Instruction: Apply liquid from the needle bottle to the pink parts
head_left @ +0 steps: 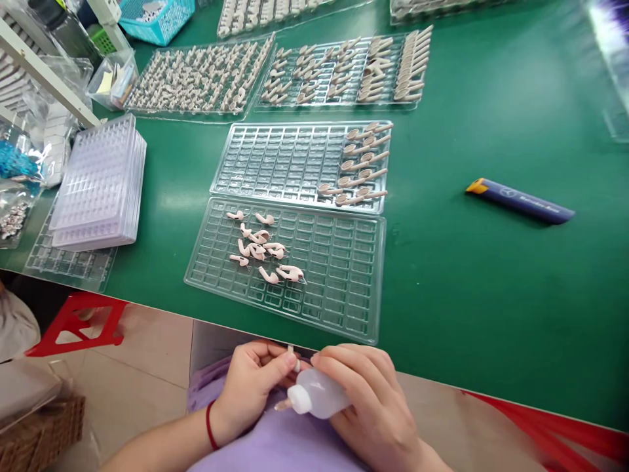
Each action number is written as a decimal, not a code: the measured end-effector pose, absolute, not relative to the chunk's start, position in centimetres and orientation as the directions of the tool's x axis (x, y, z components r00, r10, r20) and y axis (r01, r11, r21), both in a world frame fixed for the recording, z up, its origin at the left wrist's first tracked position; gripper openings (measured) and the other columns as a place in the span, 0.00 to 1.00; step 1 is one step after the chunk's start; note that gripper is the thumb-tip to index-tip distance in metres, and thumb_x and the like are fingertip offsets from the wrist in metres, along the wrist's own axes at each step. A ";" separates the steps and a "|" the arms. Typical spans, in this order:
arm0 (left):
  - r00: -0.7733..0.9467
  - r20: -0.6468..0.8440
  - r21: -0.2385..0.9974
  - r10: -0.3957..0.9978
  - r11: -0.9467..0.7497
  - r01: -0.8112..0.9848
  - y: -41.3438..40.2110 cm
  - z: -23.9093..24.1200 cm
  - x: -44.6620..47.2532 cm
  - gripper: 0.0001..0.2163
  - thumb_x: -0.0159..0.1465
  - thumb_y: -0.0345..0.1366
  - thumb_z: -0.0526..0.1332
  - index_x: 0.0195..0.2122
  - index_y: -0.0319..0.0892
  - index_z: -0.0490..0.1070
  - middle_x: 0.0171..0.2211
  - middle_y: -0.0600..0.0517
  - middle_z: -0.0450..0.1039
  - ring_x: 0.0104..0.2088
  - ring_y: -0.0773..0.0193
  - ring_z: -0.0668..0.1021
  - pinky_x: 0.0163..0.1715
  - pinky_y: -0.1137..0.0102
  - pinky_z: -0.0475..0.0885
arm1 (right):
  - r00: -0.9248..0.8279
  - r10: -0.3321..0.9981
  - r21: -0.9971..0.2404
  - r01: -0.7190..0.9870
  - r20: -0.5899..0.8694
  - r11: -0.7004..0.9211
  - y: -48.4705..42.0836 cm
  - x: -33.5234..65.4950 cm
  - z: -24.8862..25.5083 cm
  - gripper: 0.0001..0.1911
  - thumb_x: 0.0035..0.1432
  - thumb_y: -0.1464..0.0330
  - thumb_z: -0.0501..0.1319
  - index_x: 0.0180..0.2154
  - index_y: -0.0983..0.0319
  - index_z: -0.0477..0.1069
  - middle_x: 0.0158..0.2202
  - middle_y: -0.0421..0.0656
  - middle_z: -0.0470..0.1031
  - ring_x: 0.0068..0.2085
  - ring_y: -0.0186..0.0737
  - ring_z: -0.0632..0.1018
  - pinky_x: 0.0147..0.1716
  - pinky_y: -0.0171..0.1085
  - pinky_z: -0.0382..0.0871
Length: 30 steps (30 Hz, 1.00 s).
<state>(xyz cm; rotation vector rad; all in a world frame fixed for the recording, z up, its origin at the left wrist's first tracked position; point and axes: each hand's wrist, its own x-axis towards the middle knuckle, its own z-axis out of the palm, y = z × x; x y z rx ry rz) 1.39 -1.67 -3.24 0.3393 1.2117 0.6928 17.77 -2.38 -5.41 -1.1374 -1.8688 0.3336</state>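
Between the thumb and fingers of my left hand [255,373] is a small white earbud piece [293,359], mostly covered by the fingertips. My right hand [373,393] wraps round a translucent squeeze bottle [322,393] with a white cap, its nozzle pointing left and down. Both hands are close together over my lap, just below the table edge. Ahead of them lies a clear tray [334,288] with several loose white earbud shells [258,249] on it. Behind it, another clear tray [280,160] carries spoon-shaped beige pieces [363,164] at its right end.
Trays of beige pieces [196,75] line the back of the green table [442,295]. A stack of clear trays [95,183] stands at left, near a blue basket [162,26]. A dark blue cutter-like tool [521,201] lies at right. A red stool [78,321] shows below.
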 end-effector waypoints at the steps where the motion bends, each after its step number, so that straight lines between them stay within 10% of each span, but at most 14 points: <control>1: 0.176 -0.731 0.596 0.660 0.742 -0.306 -1.6 -3.2 1.4 0.16 0.50 0.47 0.74 0.26 0.37 0.77 0.19 0.53 0.74 0.20 0.69 0.73 0.22 0.75 0.68 | -0.169 0.815 -0.615 0.576 0.554 0.538 -2.4 17.7 -5.4 0.13 0.55 0.83 0.57 0.39 0.64 0.70 0.34 0.46 0.75 0.37 0.39 0.74 0.37 0.39 0.67; 20: 0.129 -0.658 0.732 0.742 0.670 -0.120 -1.4 -2.7 0.7 0.12 0.52 0.44 0.72 0.28 0.39 0.81 0.25 0.48 0.80 0.24 0.63 0.77 0.26 0.71 0.72 | -0.188 0.780 -0.595 0.549 0.597 0.587 -2.4 17.9 -5.8 0.11 0.58 0.80 0.59 0.42 0.63 0.70 0.35 0.46 0.75 0.37 0.40 0.73 0.36 0.40 0.69; 24: 0.129 -0.280 0.917 0.951 0.226 0.330 -1.0 -0.7 -0.8 0.04 0.56 0.36 0.71 0.33 0.44 0.83 0.30 0.47 0.81 0.31 0.61 0.79 0.35 0.69 0.74 | -0.151 0.783 -0.657 0.462 0.604 0.596 -2.3 18.9 -4.9 0.13 0.56 0.78 0.64 0.43 0.64 0.68 0.33 0.44 0.73 0.35 0.38 0.73 0.33 0.39 0.73; 30: 0.361 0.231 0.705 0.904 -0.411 0.578 0.0 0.5 -1.6 0.13 0.61 0.29 0.66 0.46 0.48 0.79 0.28 0.49 0.79 0.28 0.64 0.77 0.30 0.72 0.74 | -0.045 0.847 -0.731 0.483 0.529 0.482 -2.5 20.4 -4.4 0.14 0.55 0.75 0.66 0.44 0.62 0.68 0.33 0.43 0.72 0.33 0.38 0.74 0.30 0.37 0.72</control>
